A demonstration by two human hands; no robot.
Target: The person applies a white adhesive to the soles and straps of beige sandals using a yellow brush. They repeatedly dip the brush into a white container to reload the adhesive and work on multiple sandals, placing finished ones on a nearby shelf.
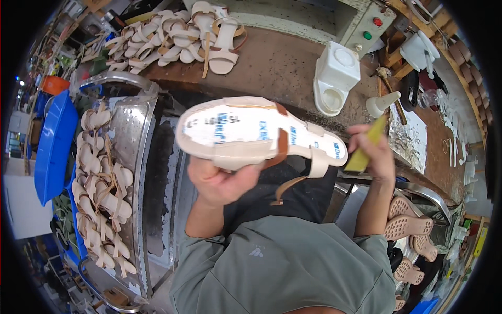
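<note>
My left hand (222, 180) grips a cream sandal (251, 131) from below, turned so its white underside with blue print faces up. A tan strap hangs down from its heel end. Just past that heel end, my right hand (374, 152) is closed around a yellow brush handle (366, 149); the bristle end is hidden behind the sandal. Both forearms rise from my grey-green shirt at the lower edge.
A metal tray (133, 125) on the left holds several cream sandal uppers. More finished sandals (178, 39) lie on the brown bench behind. A white plastic container (334, 78) and a white nozzle bottle (381, 103) stand ahead; tan soles (408, 225) are stacked at lower right.
</note>
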